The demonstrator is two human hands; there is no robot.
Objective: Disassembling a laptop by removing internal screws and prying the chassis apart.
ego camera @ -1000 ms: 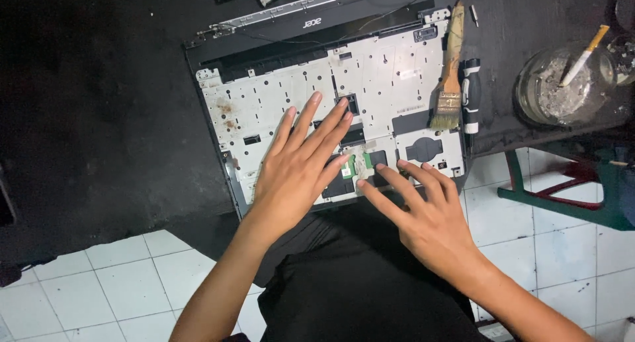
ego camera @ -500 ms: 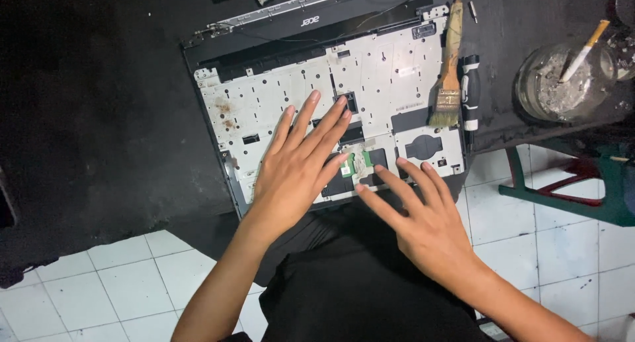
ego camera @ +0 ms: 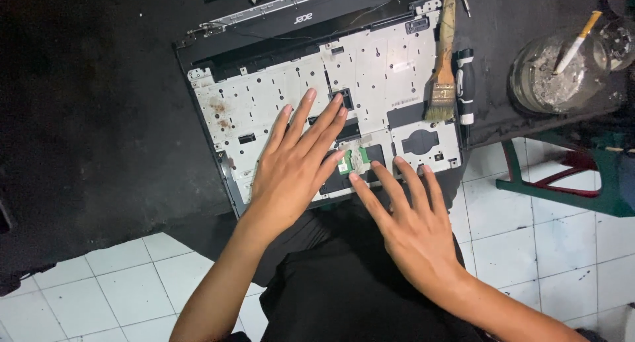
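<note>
An opened laptop base (ego camera: 370,77) lies on the black table, its white inner panel facing up, with the dark lid behind it. My left hand (ego camera: 294,167) rests flat on the panel, fingers spread and pointing up toward the middle. My right hand (ego camera: 410,226) lies at the near edge of the panel, fingers apart, its index fingertip next to a small green circuit board (ego camera: 349,161). Neither hand holds anything.
A paintbrush (ego camera: 443,64) and a black-and-white pen-like tool (ego camera: 465,84) lie at the laptop's right edge. A glass jar (ego camera: 555,74) with a stick in it stands at the right. A green and red stool (ego camera: 569,176) sits on the white tiled floor (ego camera: 99,289).
My right hand has slid slightly down and to the right, off the panel's lower middle. My left hand has stayed in place.
</note>
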